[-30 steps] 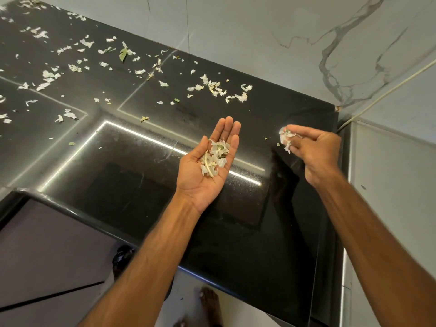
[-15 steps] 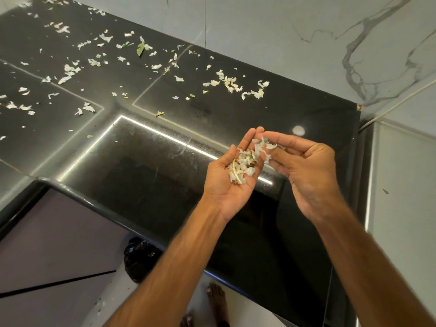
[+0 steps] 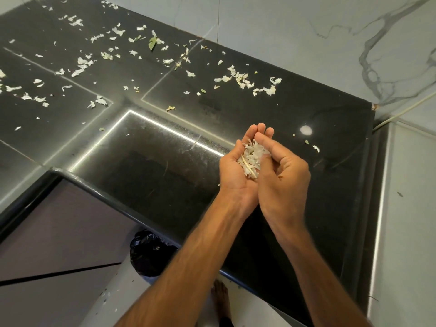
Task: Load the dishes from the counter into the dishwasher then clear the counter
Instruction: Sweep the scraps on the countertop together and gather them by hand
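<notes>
My left hand [image 3: 232,171] is cupped palm up over the black glossy counter [image 3: 165,185] and carries a small pile of white scraps [image 3: 251,159]. Pressed against its right side is my right hand [image 3: 285,175]. Its thumb lies along the top of the pile and its bent fingers rest on the scraps. Many more white and green scraps [image 3: 243,80] lie scattered over the far and left parts of the counter. No dishes or dishwasher are in view.
A black bin bag [image 3: 148,251] sits on the floor below the counter's front edge, near my bare foot [image 3: 220,296]. A marble wall runs behind the counter. A white cable [image 3: 401,112] crosses the back right corner above a pale surface [image 3: 412,208].
My right hand carried a pinch of scraps from the counter's right side leftward to my left palm. The two hands now touch, and the pile in the palm has grown.
</notes>
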Tool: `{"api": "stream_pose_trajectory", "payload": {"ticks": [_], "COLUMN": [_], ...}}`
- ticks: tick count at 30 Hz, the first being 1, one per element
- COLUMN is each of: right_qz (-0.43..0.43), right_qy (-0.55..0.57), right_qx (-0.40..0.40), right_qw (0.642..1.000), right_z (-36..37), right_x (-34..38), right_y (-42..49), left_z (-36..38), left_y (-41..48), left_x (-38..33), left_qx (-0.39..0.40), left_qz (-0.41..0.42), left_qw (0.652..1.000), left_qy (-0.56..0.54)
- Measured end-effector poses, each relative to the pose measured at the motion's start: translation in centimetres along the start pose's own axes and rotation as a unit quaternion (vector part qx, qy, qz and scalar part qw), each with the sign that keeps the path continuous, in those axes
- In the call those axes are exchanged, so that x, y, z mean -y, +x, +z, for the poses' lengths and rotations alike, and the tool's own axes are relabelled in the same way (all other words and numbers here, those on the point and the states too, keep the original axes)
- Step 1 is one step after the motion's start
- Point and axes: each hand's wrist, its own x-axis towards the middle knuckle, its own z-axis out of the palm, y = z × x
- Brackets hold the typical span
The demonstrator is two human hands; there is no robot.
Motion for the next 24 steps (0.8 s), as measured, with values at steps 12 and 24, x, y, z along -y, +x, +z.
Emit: {"api": "stream_pose_trajectory", "payload": {"ticks": [12,24], "right_qz": [-0.004,-0.080], "right_qy": [0.085,0.014], "right_qx": [-0.013,-0.155], "right_qw": [0.996,0.985], "right_z": [1.4,-0.7], "right_x": [-0.2,-1.3], "right_y": [-0.4,2.3], "left_z": [0.0,-0.3], "left_y": [-0.3,0.2], "left_x": [-0.8,-2.1], "left_qx": [-0.011,0.011], "left_qz": [-0.001,-0.006], "left_qw": [1.000,0.998], "left_qy": [-0.016,-0.059]}}
